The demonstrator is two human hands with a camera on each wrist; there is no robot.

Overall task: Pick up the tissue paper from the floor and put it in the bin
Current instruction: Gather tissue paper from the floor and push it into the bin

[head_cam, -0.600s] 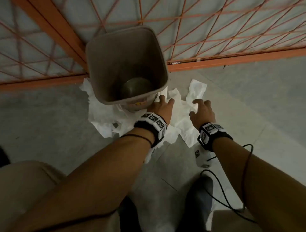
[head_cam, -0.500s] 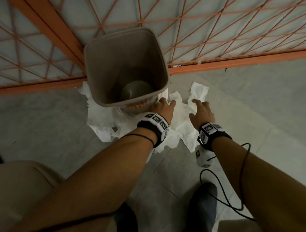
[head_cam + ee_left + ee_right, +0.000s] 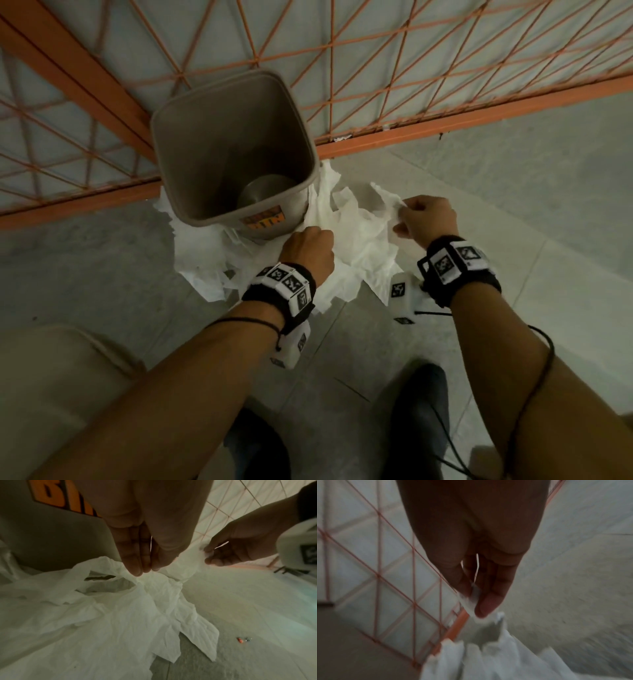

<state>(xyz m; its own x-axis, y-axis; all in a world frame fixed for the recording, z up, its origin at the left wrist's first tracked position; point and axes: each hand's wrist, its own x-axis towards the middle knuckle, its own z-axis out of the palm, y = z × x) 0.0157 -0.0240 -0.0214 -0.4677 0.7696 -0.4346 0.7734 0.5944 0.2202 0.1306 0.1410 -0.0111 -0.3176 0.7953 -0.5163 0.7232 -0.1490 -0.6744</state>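
Observation:
White tissue paper (image 3: 356, 246) lies crumpled and spread on the grey floor around the foot of a tan bin (image 3: 219, 137). My left hand (image 3: 322, 236) is curled just in front of the bin. In the left wrist view its fingertips (image 3: 137, 569) pinch a bunched fold of the tissue (image 3: 120, 615) beside the bin's wall (image 3: 42, 534). My right hand (image 3: 402, 219) pinches a raised edge of the same tissue to the right; its thumb and fingers (image 3: 484, 605) close on a white corner, with more tissue (image 3: 488, 662) hanging below. The bin stands upright and open.
An orange wire-grid fence (image 3: 411, 68) runs right behind the bin. A round metal object (image 3: 263, 192) sits at the bin's bottom. My dark shoes (image 3: 421, 404) and beige trouser knee (image 3: 51, 394) are near the frame's bottom. Tiny bits (image 3: 240, 640) lie on the floor.
Both hands lay flat on the tissue before; now their fingers are curled and pinch it. The right hand has lifted an edge off the floor, and the tissue is bunched up between the hands.

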